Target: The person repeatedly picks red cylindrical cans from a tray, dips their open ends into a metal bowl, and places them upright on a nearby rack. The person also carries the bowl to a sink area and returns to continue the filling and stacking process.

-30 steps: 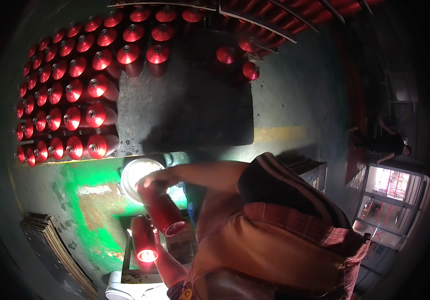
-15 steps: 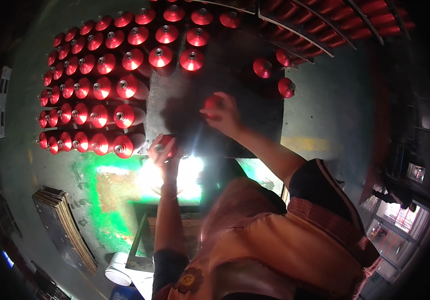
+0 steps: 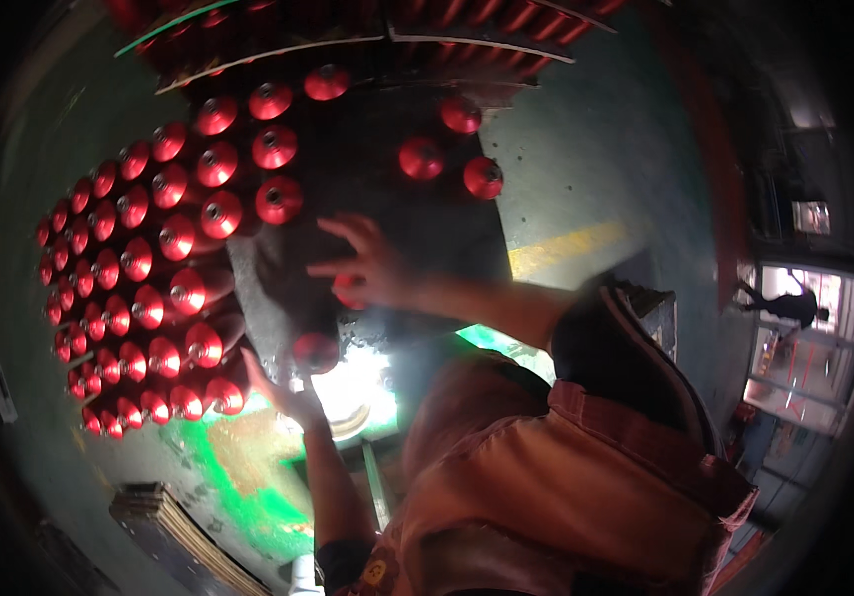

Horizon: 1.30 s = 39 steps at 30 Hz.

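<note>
Many red metal bottles [image 3: 216, 164] with cone-shaped shoulders and narrow necks stand upright in rows on a dark board [image 3: 377, 129]. My right hand [image 3: 372, 263] reaches over the board with its fingers spread. Beneath its palm a red bottle [image 3: 350, 290] is partly hidden. My left hand [image 3: 286, 395] has its fingers stretched out, close to the front corner of the rows. Just beyond it, a blurred red bottle [image 3: 315, 353] stands at the board's near edge, apart from the hand.
A glaring bright light [image 3: 353, 392] shines below the board's near edge. Three red bottles [image 3: 421, 157] stand at the far right corner. Trays of red bottles [image 3: 477, 30] lie beyond. Stacked boards [image 3: 184, 531] rest at lower left. A distant person [image 3: 789, 306] is by a doorway.
Both hands held red bottles before; now their fingers are open, with bottles standing near them. My view has turned, so the rows sit lower and further left.
</note>
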Tool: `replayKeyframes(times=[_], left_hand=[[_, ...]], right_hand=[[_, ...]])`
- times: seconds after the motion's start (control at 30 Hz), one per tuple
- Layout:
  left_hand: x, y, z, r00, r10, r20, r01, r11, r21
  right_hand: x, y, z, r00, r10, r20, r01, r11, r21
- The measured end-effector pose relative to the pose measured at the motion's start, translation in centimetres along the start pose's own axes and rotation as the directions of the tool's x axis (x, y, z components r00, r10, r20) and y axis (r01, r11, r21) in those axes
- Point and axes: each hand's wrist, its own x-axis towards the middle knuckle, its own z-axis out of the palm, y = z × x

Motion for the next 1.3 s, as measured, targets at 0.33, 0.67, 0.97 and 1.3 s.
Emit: replayKeyframes(times=[0.33,0.67,0.97,1.3], left_hand=[[8.1,-4.2,0.6,0.956,-0.227,-0.186,0.267,0.936,0.231],[7.0,-5.8,-0.9,0.908,-0.281,-0.312,0.374,0.879,0.296],[9.6,-7.5,1.7,0.782,-0.545,-0.302,0.515,0.839,-0.178],[8.6,-2.0,-4.2,0.889,-0.236,-0.392,0.327,0.927,0.182]], right_hand=[[10.0,6.1,6.1,0.999,-0.034,0.015,0.035,0.996,-0.085],[11.3,5.8,6.4,0.995,-0.031,0.091,0.042,0.992,-0.121],[11.0,7.0,7.3,0.997,-0.066,0.026,0.069,0.988,-0.135],[12.3,7.6,5.0,0.909,-0.416,-0.029,0.408,0.903,-0.136]])
